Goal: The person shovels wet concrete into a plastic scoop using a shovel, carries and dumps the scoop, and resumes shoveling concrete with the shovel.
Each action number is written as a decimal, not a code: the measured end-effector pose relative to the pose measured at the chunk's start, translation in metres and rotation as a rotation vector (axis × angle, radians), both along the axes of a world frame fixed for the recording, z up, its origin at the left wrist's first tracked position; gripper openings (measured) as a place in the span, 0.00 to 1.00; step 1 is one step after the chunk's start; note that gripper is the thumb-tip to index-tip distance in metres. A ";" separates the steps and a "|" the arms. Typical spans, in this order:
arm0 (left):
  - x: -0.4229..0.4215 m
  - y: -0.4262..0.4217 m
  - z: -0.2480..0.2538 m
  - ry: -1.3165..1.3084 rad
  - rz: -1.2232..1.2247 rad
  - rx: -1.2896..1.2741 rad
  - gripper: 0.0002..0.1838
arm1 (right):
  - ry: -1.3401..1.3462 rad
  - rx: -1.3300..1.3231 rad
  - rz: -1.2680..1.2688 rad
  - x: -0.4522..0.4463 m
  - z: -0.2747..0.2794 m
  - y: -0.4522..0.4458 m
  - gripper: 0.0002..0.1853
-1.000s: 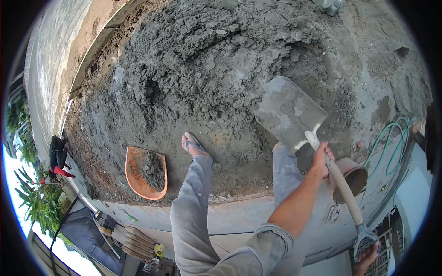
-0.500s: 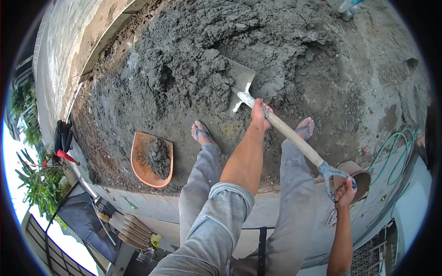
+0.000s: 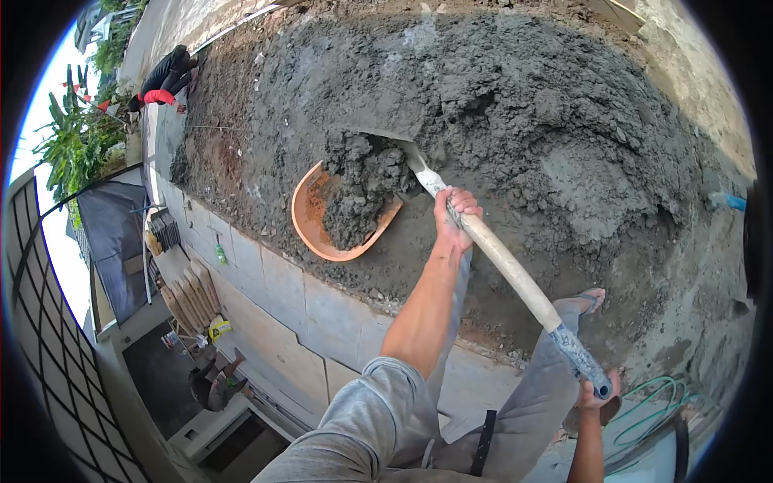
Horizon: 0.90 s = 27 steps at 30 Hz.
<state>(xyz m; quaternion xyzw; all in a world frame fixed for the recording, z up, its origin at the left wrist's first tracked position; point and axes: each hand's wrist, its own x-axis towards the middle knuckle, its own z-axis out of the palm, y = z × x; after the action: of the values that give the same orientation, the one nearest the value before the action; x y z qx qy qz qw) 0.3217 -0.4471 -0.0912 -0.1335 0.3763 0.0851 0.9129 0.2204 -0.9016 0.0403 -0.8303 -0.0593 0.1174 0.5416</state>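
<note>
A shovel [image 3: 515, 270] with a wooden shaft slants across the middle. My left hand [image 3: 456, 216] is wrapped round the shaft just behind the blade. My right hand [image 3: 600, 392] grips the blue-grey handle at the lower right. Wet grey mortar [image 3: 366, 173] is heaped on the blade and over an orange scoop-shaped container [image 3: 304, 211]; much of the blade is hidden under it. The container rests on the ground, left of my left hand, its rim tilted. Behind the shovel spreads a large mound of mortar [image 3: 564, 113].
A person in red and black [image 3: 167, 79] bends down at the upper left. Another person [image 3: 213, 385] is at the lower left. Stacked sacks [image 3: 191, 296] stand beyond the slab edge [image 3: 282, 278]. A green hose [image 3: 660, 410] lies at the lower right, and something blue [image 3: 729, 201] at the far right.
The shovel has swung left from the mound to the container, carrying mortar on its blade. Both hands have kept hold of it. The view has turned left.
</note>
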 end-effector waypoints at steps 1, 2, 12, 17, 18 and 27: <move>-0.023 0.026 0.004 -0.055 0.030 -0.008 0.13 | -0.040 0.074 0.146 0.001 0.007 0.046 0.21; -0.050 0.052 0.003 -0.109 0.056 -0.017 0.13 | -0.069 0.158 0.294 0.003 0.014 0.092 0.23; -0.131 0.139 0.025 0.281 -0.121 0.290 0.16 | -0.127 0.019 0.843 -0.042 -0.024 0.173 0.09; -0.042 0.042 0.049 -0.029 0.064 0.041 0.16 | 0.198 0.125 0.201 0.001 0.101 0.107 0.24; -0.030 0.010 0.037 -0.046 0.031 0.002 0.16 | 0.189 -0.045 0.060 -0.005 0.127 0.082 0.24; -0.070 -0.463 0.037 0.298 -0.673 -0.634 0.17 | 0.784 -0.459 -1.629 -0.114 0.320 -0.154 0.16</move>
<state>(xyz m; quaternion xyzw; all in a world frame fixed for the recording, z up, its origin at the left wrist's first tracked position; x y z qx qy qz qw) 0.2515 -0.9100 -0.0544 -0.2623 0.5325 -0.3157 0.7403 0.1068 -1.0554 0.3602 -0.6037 0.7531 -0.0182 0.2608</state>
